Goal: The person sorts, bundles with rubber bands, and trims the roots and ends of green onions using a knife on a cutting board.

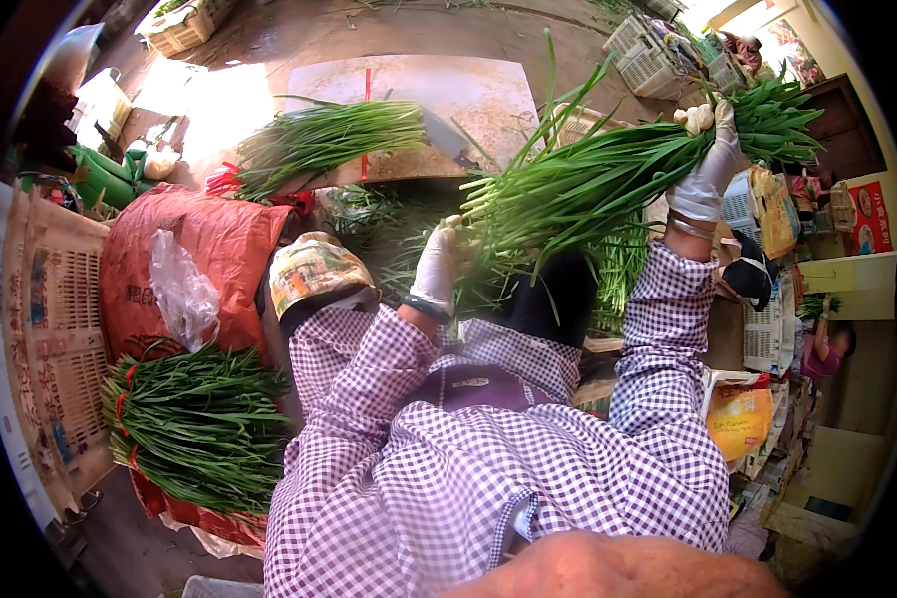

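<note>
My gloved right hand (706, 164), raised at the right, is closed round the leafy part of a large bunch of garlic chives (588, 179). The stem ends point left and the leaf tips reach past the hand. My left hand (439, 264), gloved too, is beside the stem ends with its fingers curled on some of the chives; the grip is partly blurred. A second bunch of chives (334, 140), with red ties at its left end, lies on a pale board (468, 85) ahead of me. A dark, flat, blade-like piece (450, 142) lies next to it.
Left of me, a tied chive bundle (199, 429) lies near a red sack (194, 264) with a clear plastic bag (182, 294). A plastic crate (65, 339) stands at the far left. Loose leaves (384, 224) lie below the board. Another person (824, 349) is at the right.
</note>
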{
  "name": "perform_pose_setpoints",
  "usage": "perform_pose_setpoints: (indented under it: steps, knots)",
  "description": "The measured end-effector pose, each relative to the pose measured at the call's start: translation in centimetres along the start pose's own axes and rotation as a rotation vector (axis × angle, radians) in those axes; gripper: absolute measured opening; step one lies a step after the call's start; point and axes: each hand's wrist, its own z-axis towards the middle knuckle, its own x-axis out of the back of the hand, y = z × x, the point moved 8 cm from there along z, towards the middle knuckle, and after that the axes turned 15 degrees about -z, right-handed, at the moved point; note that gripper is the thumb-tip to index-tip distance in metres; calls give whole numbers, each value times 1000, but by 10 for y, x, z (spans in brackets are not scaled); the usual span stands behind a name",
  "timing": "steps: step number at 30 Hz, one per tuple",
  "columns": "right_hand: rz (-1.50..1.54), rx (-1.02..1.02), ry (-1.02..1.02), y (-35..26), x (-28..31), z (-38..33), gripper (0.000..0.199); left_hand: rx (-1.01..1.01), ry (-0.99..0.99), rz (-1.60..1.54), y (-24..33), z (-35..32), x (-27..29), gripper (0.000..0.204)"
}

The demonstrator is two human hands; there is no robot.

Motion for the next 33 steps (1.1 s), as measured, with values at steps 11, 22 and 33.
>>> perform_pose_setpoints:
  steps: [11, 22, 33]
  knots:
    - [-25, 47, -38, -17, -32, -22, 19, 161, -1, 406, -51, 65, 59, 22]
    - [245, 35, -305, -76, -13, -23, 25, 266, 231, 1182, -27, 71, 211, 63]
    - [177, -22, -425, -29, -60, -74, 25, -297, -305, 1123, 18, 48, -46, 50]
